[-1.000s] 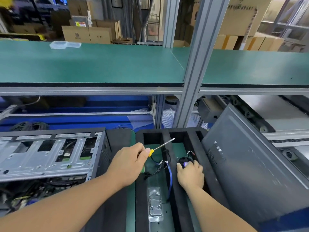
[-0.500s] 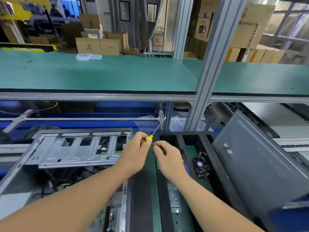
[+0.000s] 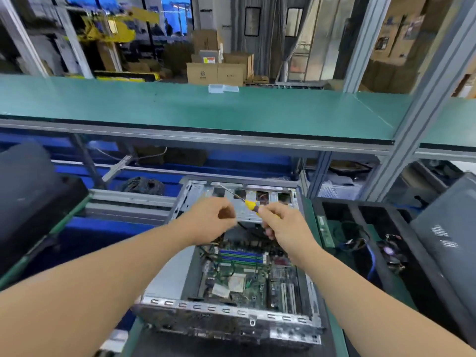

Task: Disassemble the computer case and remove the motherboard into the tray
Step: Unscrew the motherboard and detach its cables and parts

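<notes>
Both hands are raised together over the open computer case [image 3: 231, 309], above its far end. The right hand [image 3: 280, 222] has its fingers curled round the yellow handle of a small screwdriver [image 3: 249, 203], whose thin shaft angles up and away to the left, past the left hand [image 3: 208, 220]. The left hand's fingers are curled in close beside the handle; whether they actually pinch the tool or hold nothing I cannot tell through the blur. Below and nearer than both hands, the motherboard [image 3: 247, 276] lies flat in the case floor, green, with blue memory slots, a bare processor socket and white expansion slots showing. To the right of the right hand sits the black compartmented tray [image 3: 316, 217], already holding a fan and cables, with a grey side panel [image 3: 445, 243] leaning beyond it. The board looks light but thin and fragile, likely to flex and snag on the case's metal lips. Once any screws are out, it is best lifted by its bare edges with both hands and kept level, avoiding the socket and the small components.
</notes>
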